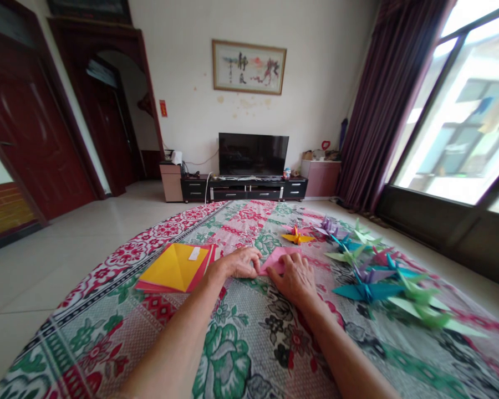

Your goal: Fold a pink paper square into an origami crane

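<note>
Fingers (291,259) on pink paper (274,256); cranes (365,292)

Writing appears in the framed picture (249,66) on the wall, where two large, dark, brush-style Chinese characters (242,67) stand one above the other, left of the picture's middle. The upper one looks like 静; the lower one is too blurred to tell for sure. To their left runs a column of much smaller characters (233,66), too fine to read. A red strip (163,108) on the wall beside the doorway bears marks that look like lettering, upright in a column, but they cannot be made out. No other text, brand or number can be read.
</note>
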`<move>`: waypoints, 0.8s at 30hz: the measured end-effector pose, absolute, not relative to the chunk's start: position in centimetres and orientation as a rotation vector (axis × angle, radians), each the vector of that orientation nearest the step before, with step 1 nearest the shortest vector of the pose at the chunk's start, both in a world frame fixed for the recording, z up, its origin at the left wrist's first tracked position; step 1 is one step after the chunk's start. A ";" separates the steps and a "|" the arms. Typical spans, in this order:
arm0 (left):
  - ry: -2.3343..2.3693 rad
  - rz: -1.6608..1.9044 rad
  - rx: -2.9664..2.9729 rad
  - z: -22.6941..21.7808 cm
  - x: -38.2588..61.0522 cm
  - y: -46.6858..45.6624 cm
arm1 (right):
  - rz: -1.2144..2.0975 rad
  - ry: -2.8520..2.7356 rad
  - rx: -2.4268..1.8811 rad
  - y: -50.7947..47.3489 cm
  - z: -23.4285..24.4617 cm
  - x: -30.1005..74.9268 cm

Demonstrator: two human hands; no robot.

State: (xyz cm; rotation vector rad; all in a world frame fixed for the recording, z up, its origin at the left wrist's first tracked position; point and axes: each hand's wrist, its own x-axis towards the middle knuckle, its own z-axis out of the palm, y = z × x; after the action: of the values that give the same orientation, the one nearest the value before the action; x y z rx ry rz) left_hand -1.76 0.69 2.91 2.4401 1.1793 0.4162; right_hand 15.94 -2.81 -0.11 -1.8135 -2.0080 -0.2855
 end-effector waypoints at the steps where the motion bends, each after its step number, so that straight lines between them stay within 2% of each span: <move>1: 1.163 0.404 2.424 2.9 -1.9 0.8 | -0.289 -2.006 -1.814 -2.8 -0.1 15.9; 24: 1.035 0.434 2.188 2.3 -3.5 1.8 | -0.276 -1.984 -1.915 -3.6 0.4 14.1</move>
State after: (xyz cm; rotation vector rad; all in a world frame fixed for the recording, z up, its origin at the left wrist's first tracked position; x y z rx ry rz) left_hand -3.46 1.83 2.26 2.1884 1.0355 0.4344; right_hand 14.14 -3.62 0.43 -1.9152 -1.9835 -0.2756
